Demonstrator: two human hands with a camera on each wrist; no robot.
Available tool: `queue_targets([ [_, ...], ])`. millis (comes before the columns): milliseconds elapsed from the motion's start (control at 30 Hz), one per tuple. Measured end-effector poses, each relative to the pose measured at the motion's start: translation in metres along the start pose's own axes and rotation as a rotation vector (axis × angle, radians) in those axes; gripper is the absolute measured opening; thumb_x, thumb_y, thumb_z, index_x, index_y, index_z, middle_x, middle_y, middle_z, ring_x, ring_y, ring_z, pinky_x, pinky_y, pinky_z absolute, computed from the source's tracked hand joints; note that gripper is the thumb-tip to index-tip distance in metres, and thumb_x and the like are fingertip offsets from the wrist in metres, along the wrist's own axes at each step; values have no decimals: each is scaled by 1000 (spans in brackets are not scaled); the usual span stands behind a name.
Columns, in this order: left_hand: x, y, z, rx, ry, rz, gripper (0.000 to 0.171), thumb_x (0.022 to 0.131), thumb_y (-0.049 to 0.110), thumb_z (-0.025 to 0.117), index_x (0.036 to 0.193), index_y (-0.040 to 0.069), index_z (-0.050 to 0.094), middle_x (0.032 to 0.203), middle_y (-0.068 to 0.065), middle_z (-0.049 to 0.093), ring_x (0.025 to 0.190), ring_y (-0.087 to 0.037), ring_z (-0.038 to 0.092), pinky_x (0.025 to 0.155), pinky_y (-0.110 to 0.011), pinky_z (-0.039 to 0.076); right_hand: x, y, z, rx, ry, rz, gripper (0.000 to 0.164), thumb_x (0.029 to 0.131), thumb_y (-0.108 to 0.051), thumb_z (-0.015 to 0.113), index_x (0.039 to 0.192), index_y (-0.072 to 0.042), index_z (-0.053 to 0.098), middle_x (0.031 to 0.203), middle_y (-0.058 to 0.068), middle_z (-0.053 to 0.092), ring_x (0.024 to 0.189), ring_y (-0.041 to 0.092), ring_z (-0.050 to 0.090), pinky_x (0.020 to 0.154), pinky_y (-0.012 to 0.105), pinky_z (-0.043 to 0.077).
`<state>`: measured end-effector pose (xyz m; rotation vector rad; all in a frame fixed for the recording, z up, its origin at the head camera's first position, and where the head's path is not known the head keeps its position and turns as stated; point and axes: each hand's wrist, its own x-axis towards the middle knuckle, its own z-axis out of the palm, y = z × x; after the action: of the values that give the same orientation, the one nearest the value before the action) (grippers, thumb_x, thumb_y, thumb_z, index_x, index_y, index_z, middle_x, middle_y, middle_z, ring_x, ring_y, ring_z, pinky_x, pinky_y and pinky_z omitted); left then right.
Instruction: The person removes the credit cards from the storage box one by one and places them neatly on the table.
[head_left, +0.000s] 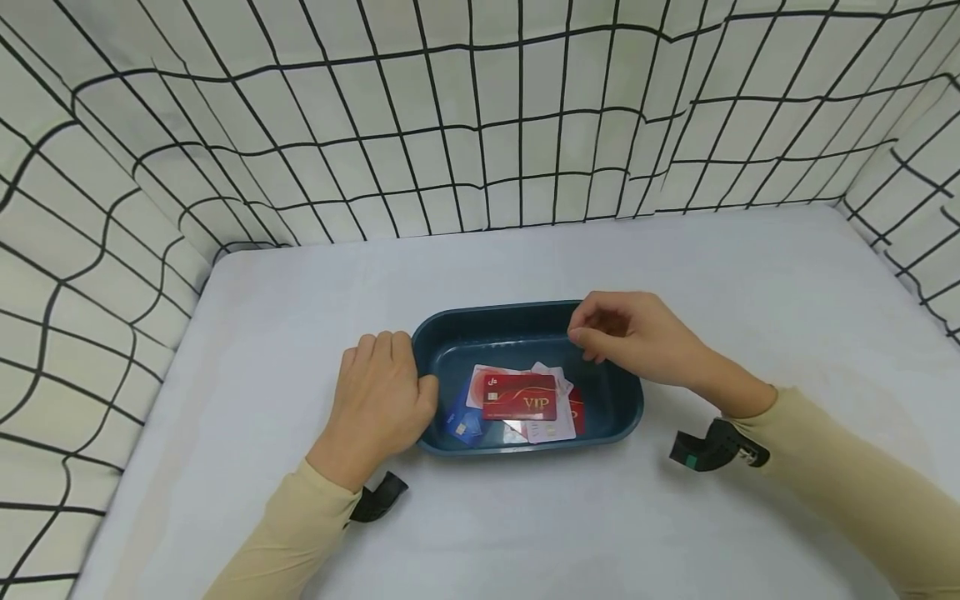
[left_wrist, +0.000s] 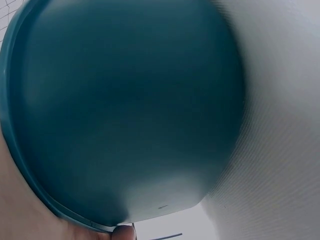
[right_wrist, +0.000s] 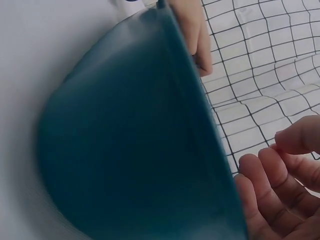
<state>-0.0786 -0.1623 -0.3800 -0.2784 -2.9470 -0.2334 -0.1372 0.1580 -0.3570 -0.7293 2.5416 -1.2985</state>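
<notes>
A dark teal plastic tray (head_left: 510, 342) holds several overlapping cards. On top lies a red card (head_left: 519, 396) marked VIP. Around and under it are a blue card (head_left: 465, 423), a white card (head_left: 551, 430) and another red card (head_left: 577, 410). My left hand (head_left: 381, 400) grips the tray's left end, its fingers bent over the rim. The tray's outer wall (left_wrist: 125, 110) fills most of the left wrist view. Above the tray's right end hovers my right hand (head_left: 637, 337). Its fingers (right_wrist: 272, 167) are loosely curled, thumb near the index finger, and nothing shows between them.
The tray stands on a table with a white cover (head_left: 525, 525). Pale cloth with a black grid pattern (head_left: 450, 150) rises behind the table and along both sides. A black wrist device (head_left: 716, 446) sits under the right sleeve cuff, another (head_left: 380, 497) under the left.
</notes>
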Motion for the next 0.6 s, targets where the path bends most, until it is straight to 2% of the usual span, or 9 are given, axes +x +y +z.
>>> queue_targets([
  [100,0,0,0,0,0,2,22,89,21,55,89,0,50,80,-14,49,80,-32,44,73,-40,35,2,1,4,-8,-10,-8,6,97,-15,70,102,-13,69,87,4,70,73,15,68,70,27,60],
  [367,0,0,1,0,5,7,22,89,22,55,89,0,50,79,-14,49,80,-31,44,72,-40,34,5,-1,10,-12,-37,-27,8,95,-15,72,103,-13,69,90,11,73,73,13,67,70,26,59],
  [600,0,-1,1,-2,1,5,22,88,22,55,89,0,50,79,-14,50,80,-31,45,72,-40,34,9,-4,15,-9,-87,-63,8,96,-15,71,103,-12,69,92,5,73,75,10,66,72,24,58],
])
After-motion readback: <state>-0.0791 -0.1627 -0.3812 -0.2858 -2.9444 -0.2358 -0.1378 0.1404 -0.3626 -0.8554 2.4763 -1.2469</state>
